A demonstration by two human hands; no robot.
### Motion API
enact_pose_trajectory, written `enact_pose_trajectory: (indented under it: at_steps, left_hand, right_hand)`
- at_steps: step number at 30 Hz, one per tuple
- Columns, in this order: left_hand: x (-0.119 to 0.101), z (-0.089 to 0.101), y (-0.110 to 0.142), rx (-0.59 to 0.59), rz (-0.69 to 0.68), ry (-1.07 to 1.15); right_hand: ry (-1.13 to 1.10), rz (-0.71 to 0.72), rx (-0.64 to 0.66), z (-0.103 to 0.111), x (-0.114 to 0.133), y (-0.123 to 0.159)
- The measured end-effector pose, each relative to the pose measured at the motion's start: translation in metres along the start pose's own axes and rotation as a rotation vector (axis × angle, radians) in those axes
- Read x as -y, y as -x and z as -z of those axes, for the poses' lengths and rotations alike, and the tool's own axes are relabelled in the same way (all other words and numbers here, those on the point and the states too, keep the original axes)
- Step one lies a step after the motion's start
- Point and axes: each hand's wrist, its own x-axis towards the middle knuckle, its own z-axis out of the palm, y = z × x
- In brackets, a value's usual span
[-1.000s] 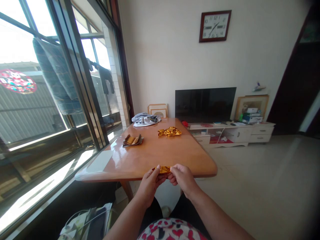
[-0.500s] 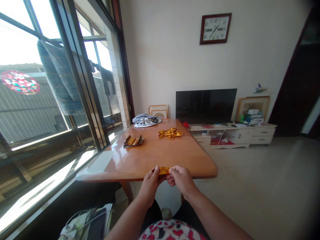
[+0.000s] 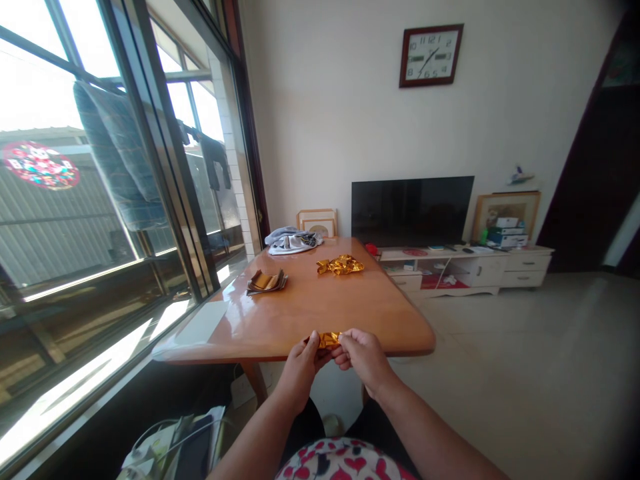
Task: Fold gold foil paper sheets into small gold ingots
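Observation:
My left hand [image 3: 300, 365] and my right hand [image 3: 363, 357] pinch a crumpled strip of gold foil [image 3: 329, 340] between them, just over the front edge of the glossy wooden table [image 3: 320, 313]. Its middle shows between my fingers, and the ends are partly hidden by them. Farther along the tabletop lie a crumpled gold foil piece [image 3: 340, 265] and a folded bronze foil piece [image 3: 266, 282] on a dark sheet. Both are well away from my hands.
A grey cloth [image 3: 293, 241] lies at the table's far end. A large window [image 3: 150, 167] runs along the left side, and a low white cabinet [image 3: 465, 270] with a television [image 3: 413, 210] stands beyond the table. A bag with cables [image 3: 170, 450] sits low on the left.
The view has shifted slightly. Both hands stay at the table's front edge, pinching the gold foil strip, with only small finger movement.

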Motion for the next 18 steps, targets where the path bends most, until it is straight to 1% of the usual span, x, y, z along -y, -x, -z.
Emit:
enact_pose_trajectory:
  at_steps: [5,8,12,15,18]
  left_hand:
    - [-0.0009,0.0005,0.0011,0.013,0.010,0.020]
    - [0.0003,0.0001,0.0013,-0.001,0.014,0.003]
    - [0.0011,0.0025,0.0003,-0.034,0.030,0.054]
    - [0.0002,0.0052,-0.0001,-0.064,0.051,0.100]
    - [-0.0014,0.0066,0.0005,-0.009,0.073,0.136]
  right_hand:
    - [-0.003,0.000,-0.010,0.0019,-0.0005,-0.0006]
    - [0.003,0.008,-0.011,0.0017,-0.0011,-0.0002]
    - [-0.018,0.020,-0.005,0.0027,-0.0010,0.0001]
    - [-0.087,0.033,0.002,0.0046,-0.0016,0.0003]
    - [-0.253,0.005,0.055,0.0066,-0.0025,0.0004]
